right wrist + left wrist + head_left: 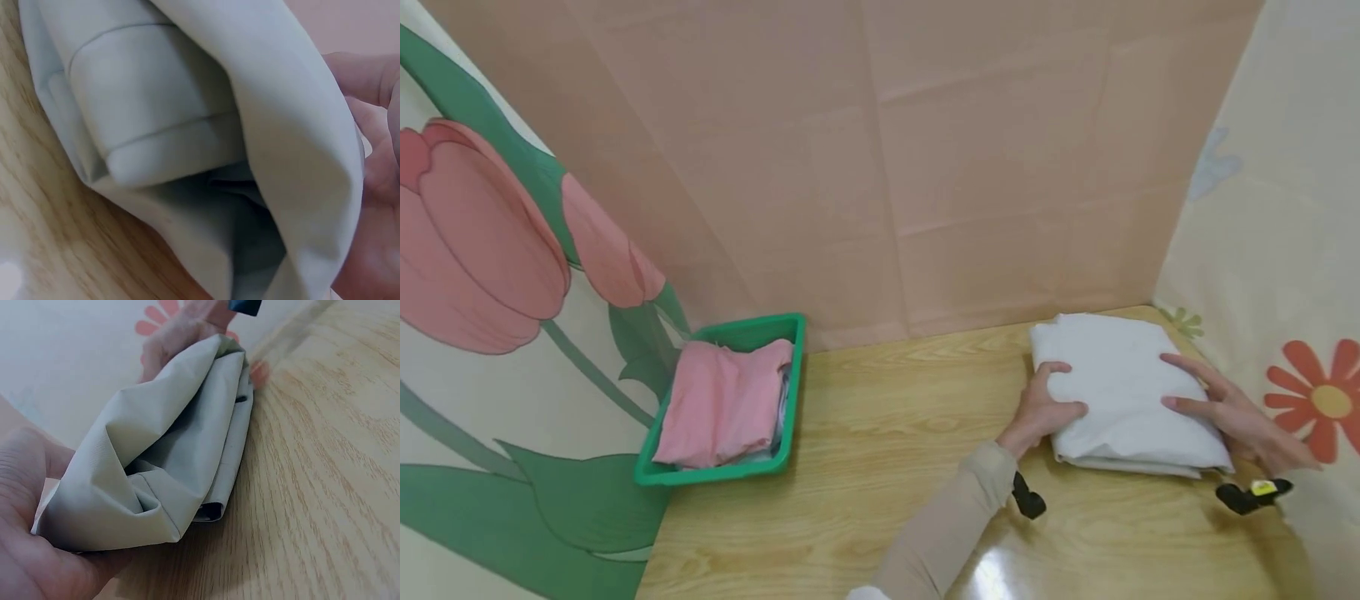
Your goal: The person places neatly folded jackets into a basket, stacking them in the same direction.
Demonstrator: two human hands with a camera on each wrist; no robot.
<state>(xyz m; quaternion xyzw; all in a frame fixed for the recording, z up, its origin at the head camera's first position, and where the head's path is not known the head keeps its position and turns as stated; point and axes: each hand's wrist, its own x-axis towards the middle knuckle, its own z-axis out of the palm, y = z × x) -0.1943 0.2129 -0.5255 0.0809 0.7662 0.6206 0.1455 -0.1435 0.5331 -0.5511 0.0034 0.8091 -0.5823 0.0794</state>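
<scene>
A folded white cloth [1120, 392] lies on the right part of the wooden table, a thick bundle of several layers. My left hand [1043, 408] grips its left side, thumb and a finger over the top. On the opposite side my right hand [1232, 412] holds the edge, with thumb and forefinger on the upper face. In the left wrist view, open folds of the cloth [156, 450] show between the two hands. The right wrist view looks into the layers of the cloth [162, 94], with stitched seams visible. The fingers under the bundle are hidden.
At the left of the table [880, 433] stands a green plastic basket [796, 392] with a folded pink cloth [722, 400] and greyish fabric beneath it. A brown sheet [925, 167] hangs behind the table. Floral-patterned walls flank both sides.
</scene>
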